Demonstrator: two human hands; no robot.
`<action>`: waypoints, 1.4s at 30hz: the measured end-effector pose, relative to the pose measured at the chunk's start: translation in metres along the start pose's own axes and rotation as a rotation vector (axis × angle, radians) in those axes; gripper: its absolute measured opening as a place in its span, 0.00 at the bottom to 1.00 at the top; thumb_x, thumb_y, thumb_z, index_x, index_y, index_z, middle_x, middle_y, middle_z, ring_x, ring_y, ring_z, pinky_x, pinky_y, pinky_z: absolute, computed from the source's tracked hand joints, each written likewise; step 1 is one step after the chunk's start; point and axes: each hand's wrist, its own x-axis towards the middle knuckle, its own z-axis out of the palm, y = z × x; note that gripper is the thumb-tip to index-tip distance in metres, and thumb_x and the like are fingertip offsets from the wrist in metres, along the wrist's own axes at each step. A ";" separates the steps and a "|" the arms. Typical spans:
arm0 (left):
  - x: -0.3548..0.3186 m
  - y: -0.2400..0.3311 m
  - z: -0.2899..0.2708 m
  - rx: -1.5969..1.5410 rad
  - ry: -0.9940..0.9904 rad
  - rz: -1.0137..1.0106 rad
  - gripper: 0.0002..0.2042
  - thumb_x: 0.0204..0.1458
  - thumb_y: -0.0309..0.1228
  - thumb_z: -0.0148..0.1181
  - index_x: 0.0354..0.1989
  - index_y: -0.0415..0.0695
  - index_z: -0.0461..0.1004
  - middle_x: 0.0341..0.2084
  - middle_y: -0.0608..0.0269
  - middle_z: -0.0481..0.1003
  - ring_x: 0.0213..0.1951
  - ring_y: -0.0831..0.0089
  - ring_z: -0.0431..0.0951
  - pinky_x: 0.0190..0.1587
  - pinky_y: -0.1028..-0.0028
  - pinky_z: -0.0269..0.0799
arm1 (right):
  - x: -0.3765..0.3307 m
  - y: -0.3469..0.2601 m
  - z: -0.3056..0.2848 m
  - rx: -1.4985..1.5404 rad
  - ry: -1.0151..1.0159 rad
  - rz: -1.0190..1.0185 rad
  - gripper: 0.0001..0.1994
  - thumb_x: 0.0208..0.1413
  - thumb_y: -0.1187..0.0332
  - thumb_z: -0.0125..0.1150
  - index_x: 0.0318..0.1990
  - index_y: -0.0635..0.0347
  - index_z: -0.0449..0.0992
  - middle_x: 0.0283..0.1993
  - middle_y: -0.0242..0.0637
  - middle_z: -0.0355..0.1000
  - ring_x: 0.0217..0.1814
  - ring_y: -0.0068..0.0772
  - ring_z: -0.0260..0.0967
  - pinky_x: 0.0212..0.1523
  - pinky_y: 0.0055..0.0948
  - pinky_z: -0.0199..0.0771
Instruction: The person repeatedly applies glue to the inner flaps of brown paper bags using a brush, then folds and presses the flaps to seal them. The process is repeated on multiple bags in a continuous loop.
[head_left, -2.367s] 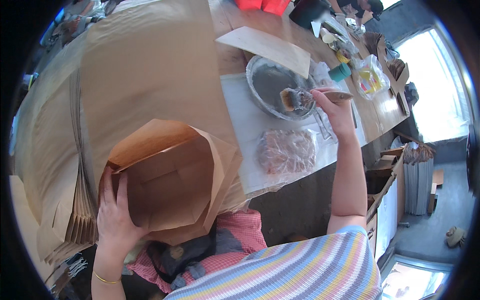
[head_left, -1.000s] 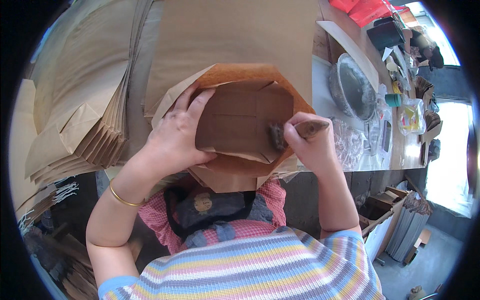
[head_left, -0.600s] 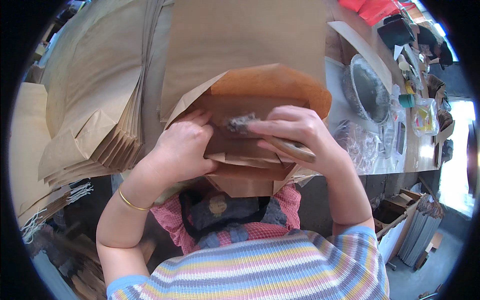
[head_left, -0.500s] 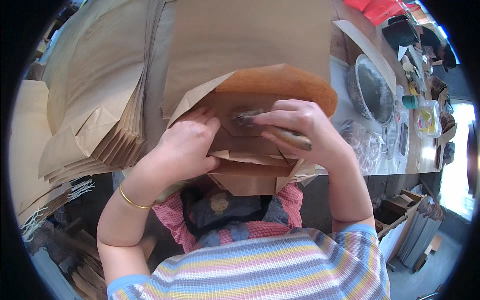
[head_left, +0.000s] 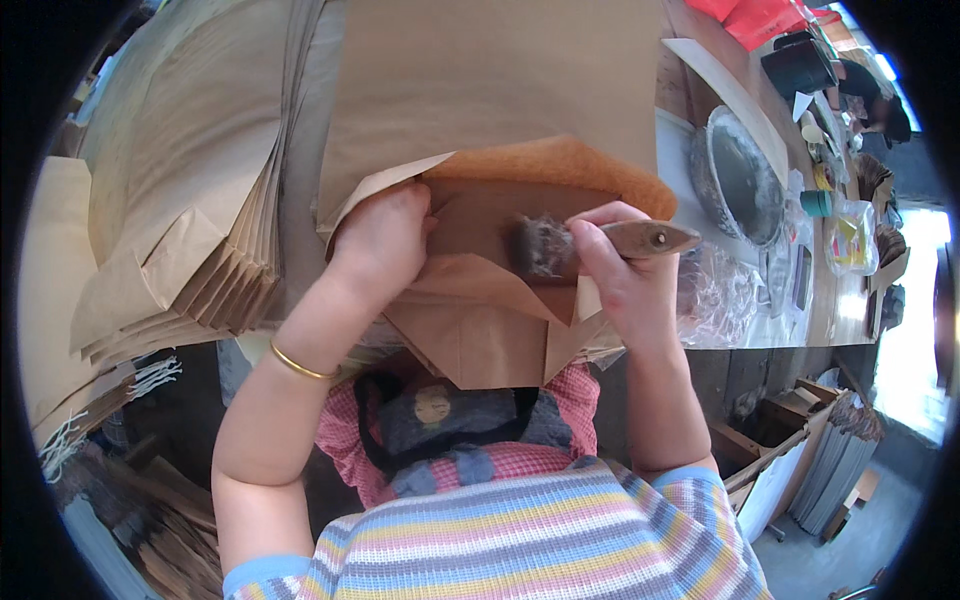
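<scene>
Bright light from a window (head_left: 912, 330) at three o'clock falls across the work table (head_left: 838, 312), where a large brown sheet (head_left: 490, 80) lies at twelve and a stack of folded paper bags (head_left: 205, 240) at nine. At the centre, near the table's front edge, sits an open brown paper bag (head_left: 480, 345), its mouth turned toward the person. The left hand (head_left: 385, 235) is at ten o'clock within that mouth, its fingers curled in; whether they pinch paper cannot be told. Half a second ago it lay flatter, thumb on the lower flap; now the thumb is off it and the flap has risen, narrowing the opening. The right hand (head_left: 635, 285), at three, grips a wooden-handled brush (head_left: 648, 238), thumb and fingers closed around it. Its blurred bristles are over the bag's inside, having shifted from the middle toward three o'clock, and the handle now points right instead of toward four. In the earliest view the brush was over the round pan of grey paste (head_left: 707, 190), which stands at two o'clock, well apart from the bag.
</scene>
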 end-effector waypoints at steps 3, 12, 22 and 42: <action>0.013 -0.013 -0.004 -0.166 -0.014 -0.077 0.08 0.44 0.28 0.66 0.25 0.36 0.76 0.25 0.46 0.76 0.31 0.52 0.77 0.36 0.61 0.72 | 0.008 0.004 0.038 0.121 -0.120 -0.006 0.05 0.54 0.73 0.61 0.29 0.64 0.76 0.21 0.22 0.68 0.24 0.13 0.62 0.23 0.20 0.63; 0.024 0.004 -0.005 -0.019 -0.061 -0.162 0.07 0.40 0.27 0.68 0.25 0.37 0.77 0.27 0.46 0.77 0.32 0.53 0.79 0.36 0.60 0.74 | -0.005 0.005 -0.020 -0.556 0.126 -0.209 0.04 0.50 0.73 0.62 0.27 0.64 0.76 0.21 0.39 0.72 0.22 0.27 0.71 0.27 0.27 0.71; 0.025 0.048 -0.008 0.454 -0.092 0.077 0.04 0.42 0.23 0.59 0.24 0.44 0.80 0.28 0.54 0.79 0.34 0.64 0.82 0.35 0.69 0.79 | 0.027 0.011 -0.054 0.587 0.235 -0.305 0.21 0.65 0.60 0.53 0.57 0.69 0.68 0.57 0.40 0.70 0.50 0.26 0.71 0.58 0.27 0.66; 0.024 0.061 -0.010 0.584 -0.159 0.118 0.04 0.43 0.27 0.61 0.26 0.44 0.81 0.26 0.62 0.79 0.41 0.67 0.78 0.39 0.70 0.73 | 0.076 0.102 0.005 1.591 -0.466 -0.056 0.19 0.65 0.57 0.44 0.53 0.60 0.73 0.48 0.44 0.77 0.59 0.45 0.70 0.69 0.47 0.55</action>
